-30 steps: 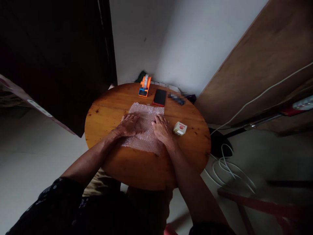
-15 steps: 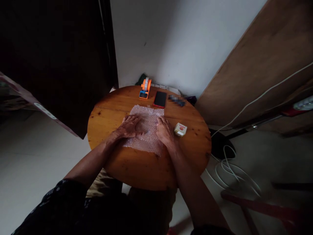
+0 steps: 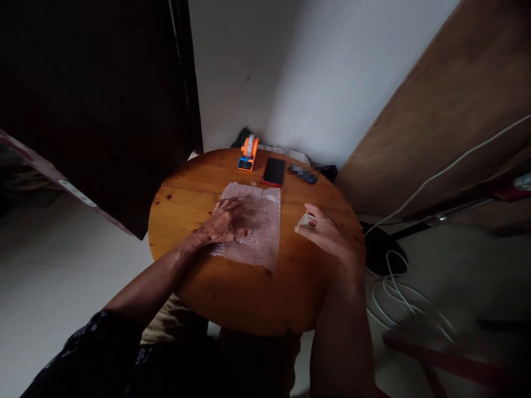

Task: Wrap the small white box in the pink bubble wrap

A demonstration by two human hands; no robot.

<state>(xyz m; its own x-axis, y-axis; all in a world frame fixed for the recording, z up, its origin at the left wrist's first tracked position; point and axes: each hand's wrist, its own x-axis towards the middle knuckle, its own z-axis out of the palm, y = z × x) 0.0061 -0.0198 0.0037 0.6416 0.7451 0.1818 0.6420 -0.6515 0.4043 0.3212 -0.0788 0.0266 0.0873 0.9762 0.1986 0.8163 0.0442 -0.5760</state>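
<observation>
A sheet of clear bubble wrap (image 3: 265, 235) lies flat on the round wooden table (image 3: 236, 293). My left hand (image 3: 228, 220) rests on its left part, palm down with fingers spread. To the right of the sheet, my right hand (image 3: 326, 229) reaches around a small pale box (image 3: 306, 221) with red print. The thumb is at the box's near side and the fingers are at its far side, partly covering it. The box still sits at table level.
An orange and blue tape dispenser (image 3: 249, 152), a dark phone-like device with a red edge (image 3: 274, 172) and a blurred-out object (image 3: 302, 173) are at the table's far side. A wall stands behind. White cable (image 3: 392, 282) lies coiled on the floor at right.
My right hand has left the bubble wrap's right edge and moved right to the small box. My left hand stays on the sheet, its fingers slightly more curved. The view has shifted slightly.
</observation>
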